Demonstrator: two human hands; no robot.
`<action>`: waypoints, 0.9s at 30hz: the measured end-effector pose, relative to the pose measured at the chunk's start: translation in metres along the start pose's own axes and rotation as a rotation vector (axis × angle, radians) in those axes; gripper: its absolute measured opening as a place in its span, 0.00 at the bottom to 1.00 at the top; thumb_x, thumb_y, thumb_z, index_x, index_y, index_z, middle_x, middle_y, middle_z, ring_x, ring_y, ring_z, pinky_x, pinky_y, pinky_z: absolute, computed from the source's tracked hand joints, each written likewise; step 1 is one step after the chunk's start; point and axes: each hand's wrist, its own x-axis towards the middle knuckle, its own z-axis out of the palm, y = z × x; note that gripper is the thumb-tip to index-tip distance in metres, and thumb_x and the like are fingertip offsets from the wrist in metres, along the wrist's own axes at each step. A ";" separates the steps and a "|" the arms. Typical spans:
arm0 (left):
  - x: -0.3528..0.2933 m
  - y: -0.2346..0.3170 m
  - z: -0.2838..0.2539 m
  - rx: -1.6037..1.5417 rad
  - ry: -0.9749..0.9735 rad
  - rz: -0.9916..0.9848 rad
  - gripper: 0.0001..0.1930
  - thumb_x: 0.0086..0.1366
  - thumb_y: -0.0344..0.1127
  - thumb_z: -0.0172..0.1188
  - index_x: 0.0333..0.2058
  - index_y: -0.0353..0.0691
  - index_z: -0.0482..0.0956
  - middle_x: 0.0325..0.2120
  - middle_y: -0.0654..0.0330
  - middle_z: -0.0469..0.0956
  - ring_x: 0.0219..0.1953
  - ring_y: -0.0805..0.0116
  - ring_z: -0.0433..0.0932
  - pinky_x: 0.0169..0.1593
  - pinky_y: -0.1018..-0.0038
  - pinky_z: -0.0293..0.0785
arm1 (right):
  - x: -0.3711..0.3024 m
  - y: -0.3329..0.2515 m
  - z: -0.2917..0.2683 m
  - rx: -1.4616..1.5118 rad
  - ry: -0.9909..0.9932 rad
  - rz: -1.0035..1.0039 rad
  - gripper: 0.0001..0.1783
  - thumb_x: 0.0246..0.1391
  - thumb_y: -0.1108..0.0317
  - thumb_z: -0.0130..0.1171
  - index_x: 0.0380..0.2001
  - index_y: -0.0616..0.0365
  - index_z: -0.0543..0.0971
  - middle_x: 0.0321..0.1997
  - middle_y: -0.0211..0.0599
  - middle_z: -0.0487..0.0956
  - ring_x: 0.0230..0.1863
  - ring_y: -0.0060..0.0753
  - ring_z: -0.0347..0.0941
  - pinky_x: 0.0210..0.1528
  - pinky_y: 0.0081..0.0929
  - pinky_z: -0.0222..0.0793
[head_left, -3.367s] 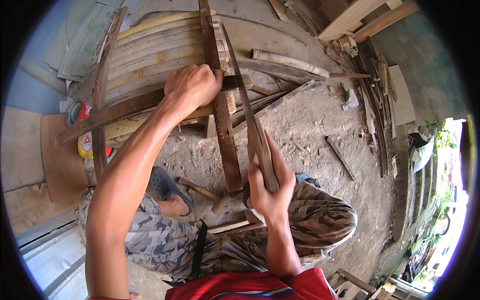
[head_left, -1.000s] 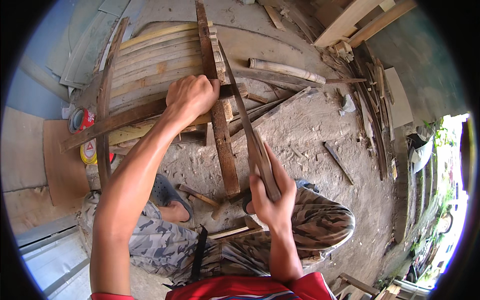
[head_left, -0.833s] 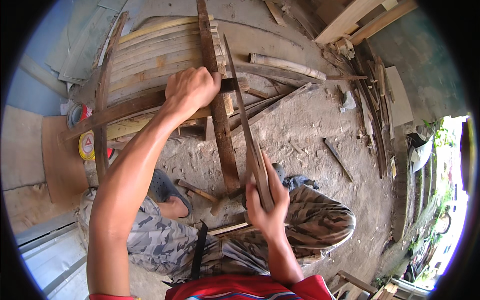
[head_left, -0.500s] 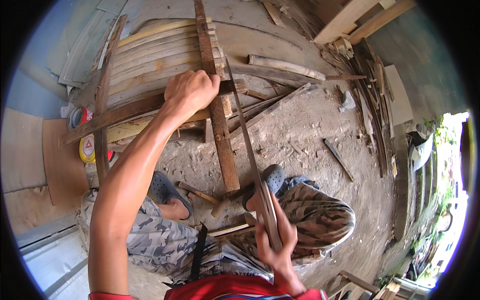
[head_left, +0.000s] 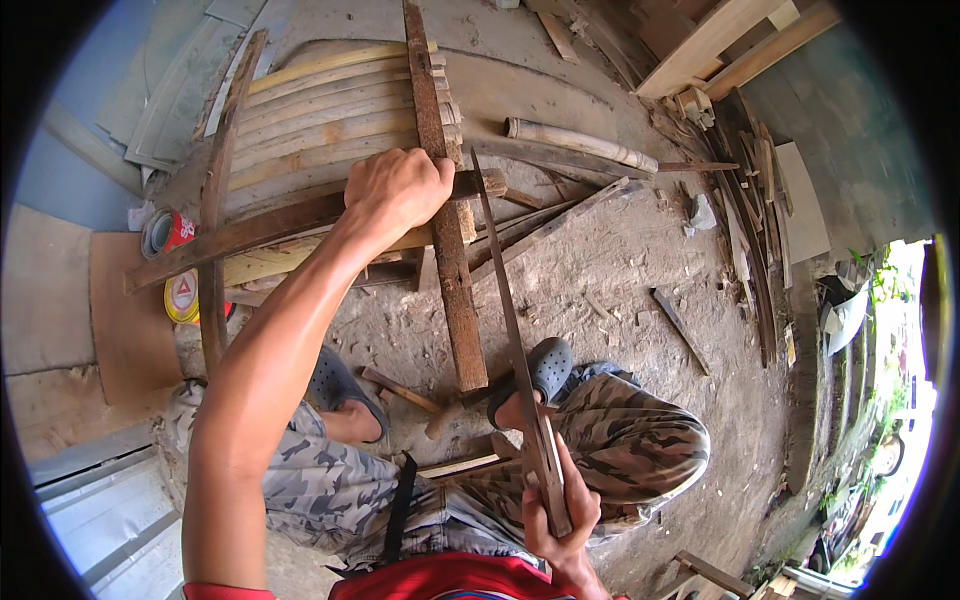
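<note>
My left hand (head_left: 400, 190) is closed over a dark wooden strip (head_left: 250, 235) where it crosses a long rough-edged strip (head_left: 452, 290). The dark strip's short end sticks out to the right of that crossing. Against this end stands the thin blade of a handsaw (head_left: 508, 310), its edge turned so that the teeth cannot be made out. The saw's wooden handle is wrapped by my right hand (head_left: 566, 510), low in front of my body. Beneath the strips lies a row of pale wooden slats (head_left: 325, 125).
A hammer (head_left: 435, 415) lies between my shoes. Two tins (head_left: 180, 295) stand at the left, beside another upright strip (head_left: 215, 190). A bamboo piece (head_left: 580, 142), loose boards and wood scraps (head_left: 755, 200) lie to the right, with a dark stick (head_left: 680, 330) on the dirt floor.
My right hand has drawn the saw back toward my body along the strip's end. The left hand keeps its hold, and the whole view has shifted slightly.
</note>
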 end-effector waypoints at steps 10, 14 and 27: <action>0.004 -0.001 -0.001 -0.027 -0.007 -0.038 0.30 0.73 0.50 0.43 0.16 0.38 0.78 0.16 0.51 0.81 0.19 0.59 0.81 0.28 0.60 0.76 | 0.102 0.019 0.053 0.135 0.071 0.053 0.35 0.52 0.75 0.57 0.67 0.65 0.67 0.37 0.47 0.85 0.27 0.22 0.79 0.33 0.23 0.74; 0.003 0.001 0.000 -0.031 0.006 -0.043 0.32 0.74 0.53 0.43 0.13 0.42 0.75 0.10 0.60 0.74 0.13 0.64 0.75 0.25 0.59 0.75 | 0.008 0.023 0.021 -0.012 0.031 -0.034 0.38 0.47 0.80 0.55 0.66 0.71 0.66 0.48 0.50 0.85 0.28 0.25 0.82 0.34 0.22 0.77; 0.021 -0.008 0.006 -0.016 0.028 -0.039 0.31 0.73 0.52 0.43 0.14 0.43 0.76 0.11 0.57 0.77 0.14 0.58 0.77 0.27 0.52 0.76 | 0.031 -0.015 -0.019 0.119 -0.009 0.137 0.34 0.50 0.78 0.56 0.64 0.70 0.69 0.43 0.48 0.86 0.33 0.26 0.82 0.39 0.19 0.76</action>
